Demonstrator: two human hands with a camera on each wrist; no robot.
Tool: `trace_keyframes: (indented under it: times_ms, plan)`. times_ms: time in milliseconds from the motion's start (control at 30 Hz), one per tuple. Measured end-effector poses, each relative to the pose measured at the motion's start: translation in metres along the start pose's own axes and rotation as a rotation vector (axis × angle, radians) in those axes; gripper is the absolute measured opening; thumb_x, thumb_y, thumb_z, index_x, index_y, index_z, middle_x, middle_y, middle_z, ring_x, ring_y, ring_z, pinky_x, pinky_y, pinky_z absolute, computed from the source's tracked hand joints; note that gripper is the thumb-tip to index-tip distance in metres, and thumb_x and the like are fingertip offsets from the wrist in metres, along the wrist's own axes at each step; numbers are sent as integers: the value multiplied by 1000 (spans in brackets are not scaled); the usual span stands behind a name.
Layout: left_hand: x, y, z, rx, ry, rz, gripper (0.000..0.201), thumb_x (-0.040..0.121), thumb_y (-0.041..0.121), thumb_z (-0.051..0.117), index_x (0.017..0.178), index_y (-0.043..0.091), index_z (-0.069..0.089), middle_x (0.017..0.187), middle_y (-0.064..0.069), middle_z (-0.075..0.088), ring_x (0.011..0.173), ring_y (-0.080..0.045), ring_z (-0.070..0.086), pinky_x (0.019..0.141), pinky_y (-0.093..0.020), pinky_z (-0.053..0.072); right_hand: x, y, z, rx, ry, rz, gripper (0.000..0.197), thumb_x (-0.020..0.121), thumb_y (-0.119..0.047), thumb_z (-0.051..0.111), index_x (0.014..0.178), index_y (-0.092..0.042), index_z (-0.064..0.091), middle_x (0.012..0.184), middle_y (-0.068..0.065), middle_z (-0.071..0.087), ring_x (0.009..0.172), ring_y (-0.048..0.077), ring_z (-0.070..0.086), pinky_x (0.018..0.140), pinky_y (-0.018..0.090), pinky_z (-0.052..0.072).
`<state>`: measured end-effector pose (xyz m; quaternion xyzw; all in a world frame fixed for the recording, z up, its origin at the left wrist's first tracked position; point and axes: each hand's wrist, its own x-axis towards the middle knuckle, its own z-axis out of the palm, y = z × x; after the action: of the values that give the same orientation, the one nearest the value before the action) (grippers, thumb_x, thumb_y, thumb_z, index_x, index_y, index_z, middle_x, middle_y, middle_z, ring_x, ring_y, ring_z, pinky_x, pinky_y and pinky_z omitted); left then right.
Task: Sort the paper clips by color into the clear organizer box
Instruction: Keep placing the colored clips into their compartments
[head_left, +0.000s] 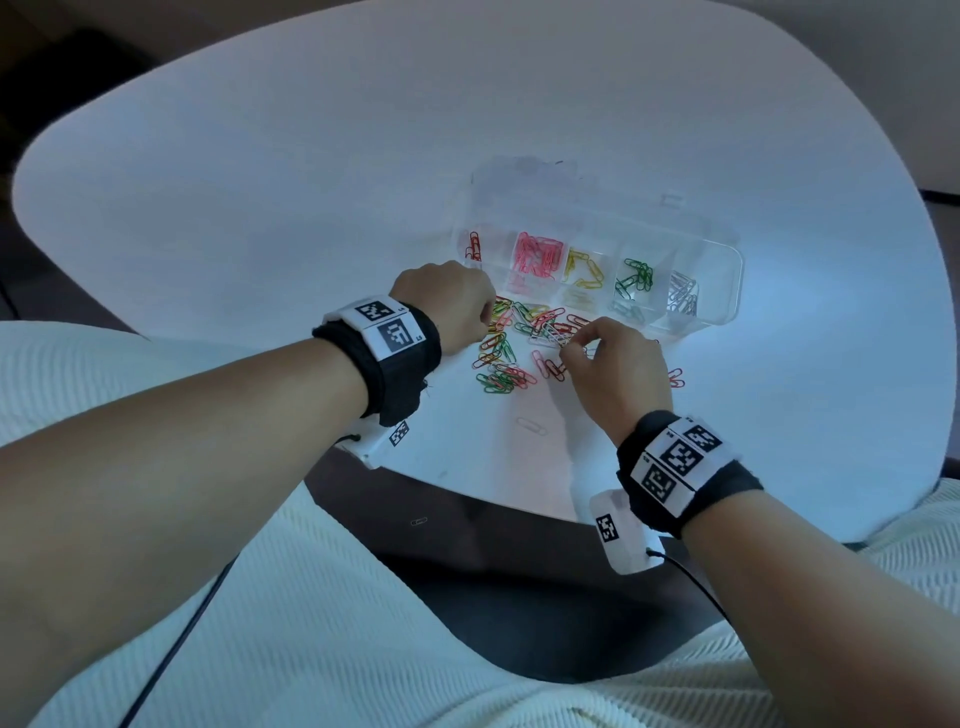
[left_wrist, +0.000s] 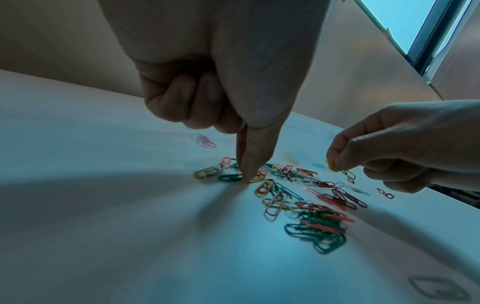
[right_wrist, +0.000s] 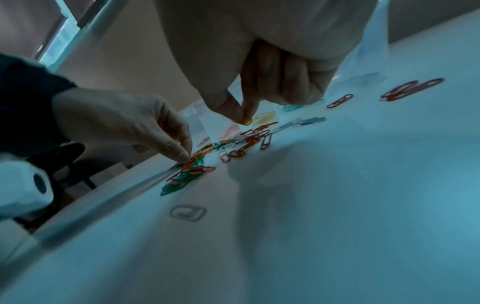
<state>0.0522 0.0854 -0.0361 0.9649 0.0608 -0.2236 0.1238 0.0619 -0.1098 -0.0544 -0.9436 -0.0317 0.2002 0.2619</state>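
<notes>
A mixed pile of coloured paper clips (head_left: 514, 353) lies on the white table in front of the clear organizer box (head_left: 730, 291). Its compartments hold red, pink, yellow, green and silver clips, each colour apart. My left hand (left_wrist: 245, 178) is at the pile's left edge. Thumb and index tips press together on a yellow clip (left_wrist: 253, 180) lying there, and the other fingers are curled. My right hand (right_wrist: 242, 121) hovers over the pile's right side and pinches a yellow clip (right_wrist: 246, 121) just above the table. A second, pale clip (left_wrist: 349, 176) dangles from it.
Two red clips (head_left: 675, 378) lie apart to the right of my right hand. A pale clip (head_left: 532, 426) lies alone nearer the table's front edge (head_left: 467, 488). One clip (head_left: 418, 521) is on the dark floor below. The box lid (head_left: 524, 176) lies open behind.
</notes>
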Motion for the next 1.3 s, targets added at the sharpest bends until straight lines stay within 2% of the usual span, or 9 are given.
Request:
trace_keyframes:
  times_ms: [167,267,367,467,600,700,800,933,1300]
  plan:
    - [-1,2,0,-45,4,-5,12,80,31,59,91,30,64,83,6,55,75,-21,51,65,-29,35,6,-5,-10,442,-35,196,21,77,-17,42,61,-17,29,58,-1,35,55,20,27,54,32,23]
    - [-1,1,1,-36,-18,-10,13,81,31,61,93,30,66,82,6,55,75,-22,52,66,-29,35,5,-12,-16,676,-198,288,17,67,-18,35,53,-20,26,47,-4,25,45,14,15,44,21,17]
    - [1,1,1,-28,-22,-16,10,82,30,61,90,28,68,83,5,60,75,-22,54,65,-28,37,5,-16,-16,877,-339,337,30,83,-17,36,58,-24,21,54,-3,14,54,13,5,47,20,7]
    - [1,1,2,-22,-10,-21,11,82,30,61,89,28,69,86,5,62,76,-22,54,65,-29,37,8,-19,-11,817,-333,275,45,97,-33,47,58,-24,25,54,-2,22,48,15,13,45,20,11]
    - [1,1,3,-18,0,-19,12,83,28,60,89,27,70,89,3,65,75,-22,55,65,-29,38,16,-25,-1,471,-161,65,40,95,-38,54,64,-14,48,60,2,47,52,19,41,51,31,35]
    - [1,1,3,-17,6,-29,13,82,25,59,89,27,70,91,2,67,75,-23,55,64,-29,37,20,-29,6,110,-78,-102,17,91,-35,58,94,-24,69,89,-1,70,78,17,61,71,29,46]
    - [0,1,3,-21,4,-39,12,82,25,60,89,27,69,92,1,67,74,-23,54,64,-28,37,21,-30,9,-162,-72,-156,34,92,-30,49,123,-34,63,116,6,68,101,27,63,80,32,48]
    - [2,1,3,-6,16,-24,9,84,25,60,84,27,68,94,2,68,76,-23,56,64,-29,38,26,-32,8,-316,-36,-194,23,93,-29,48,98,-25,69,90,8,67,80,30,62,62,29,43]
    - [3,-2,1,-11,16,-20,11,83,22,59,85,26,69,91,3,68,74,-22,55,62,-29,36,20,-27,-2,-103,5,-114,17,89,-28,60,92,-26,77,90,1,73,78,22,64,65,25,47]
